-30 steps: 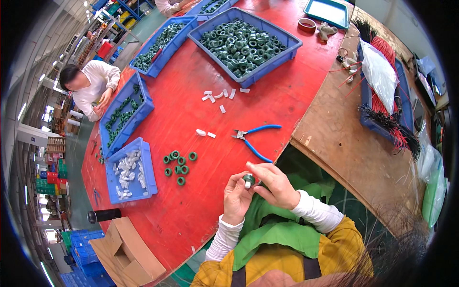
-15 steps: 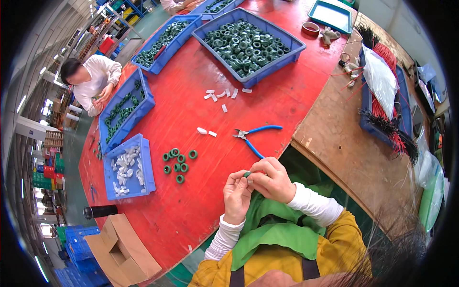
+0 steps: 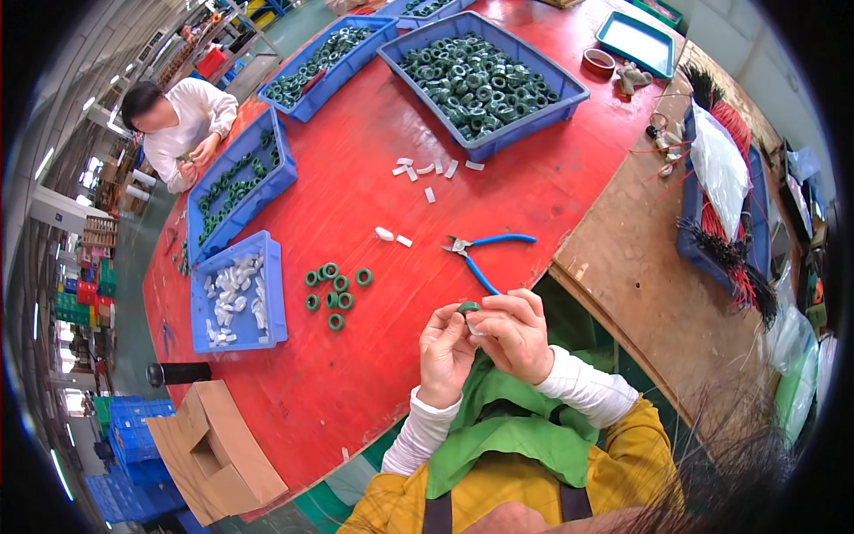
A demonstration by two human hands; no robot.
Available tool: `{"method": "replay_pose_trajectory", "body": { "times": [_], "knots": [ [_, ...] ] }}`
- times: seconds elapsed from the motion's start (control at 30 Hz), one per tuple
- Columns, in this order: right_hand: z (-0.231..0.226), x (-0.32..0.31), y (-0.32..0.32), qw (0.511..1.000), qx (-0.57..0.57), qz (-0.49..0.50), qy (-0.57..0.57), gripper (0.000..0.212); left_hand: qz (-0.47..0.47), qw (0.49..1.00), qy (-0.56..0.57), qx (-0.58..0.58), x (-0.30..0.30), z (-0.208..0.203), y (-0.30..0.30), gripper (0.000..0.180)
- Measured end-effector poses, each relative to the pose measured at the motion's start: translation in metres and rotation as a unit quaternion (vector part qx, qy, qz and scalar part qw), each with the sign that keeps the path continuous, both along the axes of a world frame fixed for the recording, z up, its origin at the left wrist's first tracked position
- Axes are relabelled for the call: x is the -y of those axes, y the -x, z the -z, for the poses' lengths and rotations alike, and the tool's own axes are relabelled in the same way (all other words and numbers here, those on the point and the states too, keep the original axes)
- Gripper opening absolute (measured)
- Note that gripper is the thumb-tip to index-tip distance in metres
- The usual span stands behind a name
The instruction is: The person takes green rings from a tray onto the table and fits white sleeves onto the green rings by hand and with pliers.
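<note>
Pinching a seemingly light, stiff green ring (image 3: pixel 468 307) in their fingers, likely surest by its rim, the left hand (image 3: pixel 447 358) and right hand (image 3: pixel 516 340) meet on the wearer's side of blue-handled diagonal cutters (image 3: pixel 460 246).

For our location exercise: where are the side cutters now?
In the head view, the blue-handled side cutters lie right of centre on the red tabletop, beyond the right hand.

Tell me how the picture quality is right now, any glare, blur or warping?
Head view: fisheye distortion bends straight edges toward the rim, with black corners; head view: lamps at left glare white, and the red table has a faint sheen; head view: hair strands at lower right look soft, while the green ring is too small for fine detail.
</note>
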State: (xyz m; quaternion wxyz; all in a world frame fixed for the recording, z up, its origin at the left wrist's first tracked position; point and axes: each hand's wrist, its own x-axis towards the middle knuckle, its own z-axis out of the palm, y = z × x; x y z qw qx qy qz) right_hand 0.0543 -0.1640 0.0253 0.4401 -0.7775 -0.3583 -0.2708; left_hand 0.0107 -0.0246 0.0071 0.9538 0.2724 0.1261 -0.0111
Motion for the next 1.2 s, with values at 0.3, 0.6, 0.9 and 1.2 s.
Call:
{"method": "replay_pose_trajectory", "body": {
  "times": [0.3, 0.6, 0.9, 1.2],
  "knots": [
    [-0.005, 0.004, -0.004, 0.996, 0.045, -0.064, 0.038, 0.02, -0.017, 1.0, 0.014, -0.019, 0.005, 0.0, -0.002, 0.013],
    [-0.001, -0.003, -0.018, 0.982, 0.064, -0.113, 0.136, 0.023, -0.139, 0.986, -0.094, -0.004, 0.011, 0.006, -0.008, 0.012],
    [-0.024, -0.004, -0.027, 0.968, 0.015, -0.149, 0.202, 0.022, -0.128, 0.987, -0.095, -0.004, 0.008, 0.009, -0.005, 0.011],
    [-0.028, 0.001, -0.026, 0.957, 0.0, -0.196, 0.215, 0.014, -0.089, 0.995, -0.055, -0.005, 0.007, 0.001, -0.002, 0.011]
  ]
}}
